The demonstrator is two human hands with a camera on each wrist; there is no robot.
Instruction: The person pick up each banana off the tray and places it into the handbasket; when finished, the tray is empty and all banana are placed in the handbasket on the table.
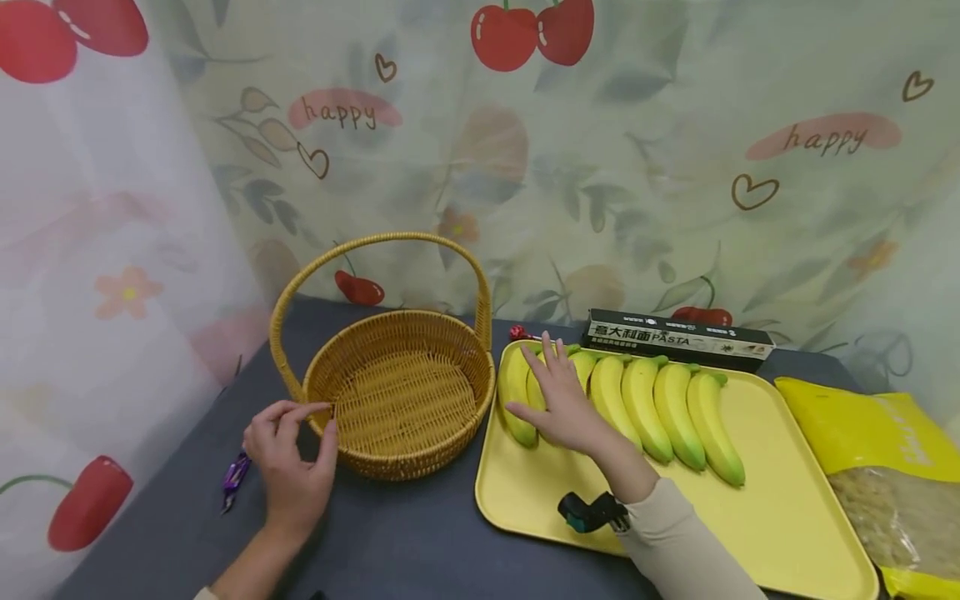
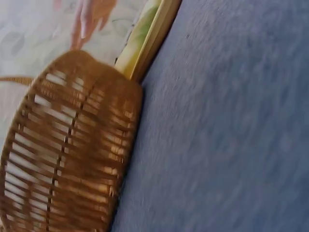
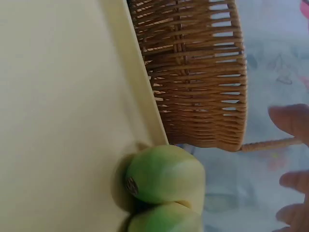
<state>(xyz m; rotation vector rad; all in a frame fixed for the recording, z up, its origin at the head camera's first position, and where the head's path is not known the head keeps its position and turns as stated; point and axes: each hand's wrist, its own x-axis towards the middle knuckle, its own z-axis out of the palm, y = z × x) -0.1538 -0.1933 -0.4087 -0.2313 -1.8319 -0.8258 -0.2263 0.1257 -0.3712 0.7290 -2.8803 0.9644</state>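
Observation:
A brown wicker basket (image 1: pixel 405 462) with a tall arched handle stands on the dark table; its woven bottom shows, with nothing on it. My left hand (image 1: pixel 288 467) is at the basket's left rim, index finger over the edge and thumb just below it, pinching the rim. Over the left end of a row of bananas (image 1: pixel 611 400) hovers my right hand (image 1: pixel 558 400), fingers spread and holding nothing. These several bananas lie side by side on a yellow tray (image 1: pixel 780 533), stems toward the back. In the right wrist view, green banana tips (image 3: pixel 166 174) show below the fingers' level.
Behind the tray lies a black pasta box (image 1: pixel 675 337), with a red-wrapped lollipop (image 1: pixel 519 332) beside it. A yellow bag (image 1: pixel 892 492) with a see-through window rests against the tray's right side. Left of my left hand is a purple-wrapped candy (image 1: pixel 236 479). Patterned curtains (image 1: pixel 465 150) hang behind.

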